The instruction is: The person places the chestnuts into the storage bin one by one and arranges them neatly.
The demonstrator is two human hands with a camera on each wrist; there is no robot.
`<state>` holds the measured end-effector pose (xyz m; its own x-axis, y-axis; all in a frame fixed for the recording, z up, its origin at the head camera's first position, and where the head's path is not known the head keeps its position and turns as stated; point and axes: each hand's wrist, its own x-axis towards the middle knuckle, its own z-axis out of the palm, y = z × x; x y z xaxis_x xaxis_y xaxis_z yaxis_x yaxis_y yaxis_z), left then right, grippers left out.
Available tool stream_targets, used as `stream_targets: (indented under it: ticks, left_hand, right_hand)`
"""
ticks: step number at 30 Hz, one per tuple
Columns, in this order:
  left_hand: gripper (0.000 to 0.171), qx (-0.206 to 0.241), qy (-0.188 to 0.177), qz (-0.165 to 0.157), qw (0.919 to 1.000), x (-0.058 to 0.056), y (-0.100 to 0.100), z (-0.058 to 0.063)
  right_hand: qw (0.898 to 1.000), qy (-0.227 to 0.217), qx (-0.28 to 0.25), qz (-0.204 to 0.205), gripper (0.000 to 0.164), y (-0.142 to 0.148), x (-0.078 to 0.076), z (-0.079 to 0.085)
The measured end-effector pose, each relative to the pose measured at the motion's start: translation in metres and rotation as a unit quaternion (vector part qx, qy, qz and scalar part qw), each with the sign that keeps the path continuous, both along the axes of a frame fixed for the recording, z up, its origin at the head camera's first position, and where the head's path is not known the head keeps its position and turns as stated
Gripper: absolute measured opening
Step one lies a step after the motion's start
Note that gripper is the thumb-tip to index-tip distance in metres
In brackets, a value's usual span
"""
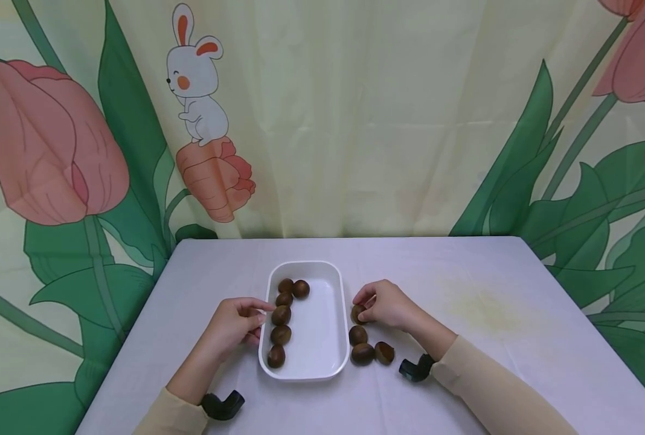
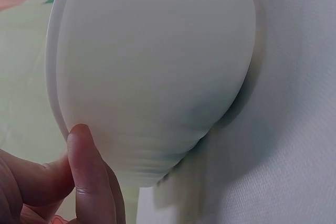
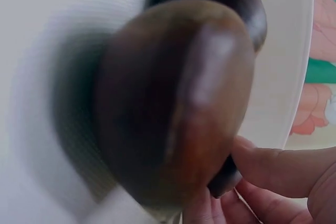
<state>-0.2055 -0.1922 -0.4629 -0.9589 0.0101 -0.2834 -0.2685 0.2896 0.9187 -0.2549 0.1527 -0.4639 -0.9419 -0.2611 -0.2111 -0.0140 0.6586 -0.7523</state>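
Observation:
A white rectangular tray [image 1: 318,326] stands on the table, with several brown chestnuts [image 1: 281,335] in a line along its left side. At its left rim my left hand [image 1: 229,329] holds the edge between thumb and fingers; the left wrist view shows the fingers [image 2: 86,177] against the outer wall. Just right of the tray, my right hand [image 1: 390,305] pinches a chestnut [image 1: 357,313], partly covered by the fingers. Three more chestnuts [image 1: 363,354] lie on the table below that hand. In the right wrist view a large, blurred chestnut [image 3: 178,103] hides much of the fingers.
A white cloth covers the table [image 1: 464,272], with a faint yellowish stain at the right. Behind it hangs a curtain [image 1: 366,121] printed with tulips and a rabbit. Black wrist devices [image 1: 223,405] sit at both cuffs.

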Motion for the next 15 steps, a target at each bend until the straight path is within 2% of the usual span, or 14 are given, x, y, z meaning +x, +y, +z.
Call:
stream_targets:
  ticks: [9, 15]
  left_hand:
    - [0.025, -0.007, 0.002, -0.002, 1.0000, 0.000, 0.002, 0.000]
    - [0.025, -0.010, 0.001, 0.000, 1.0000, 0.001, 0.001, 0.001]
  right_hand:
    - [1.000, 0.012, -0.007, -0.019, 0.024, 0.003, -0.001, 0.002]
    - [0.999, 0.032, -0.029, -0.029, 0.025, 0.001, -0.009, 0.014]
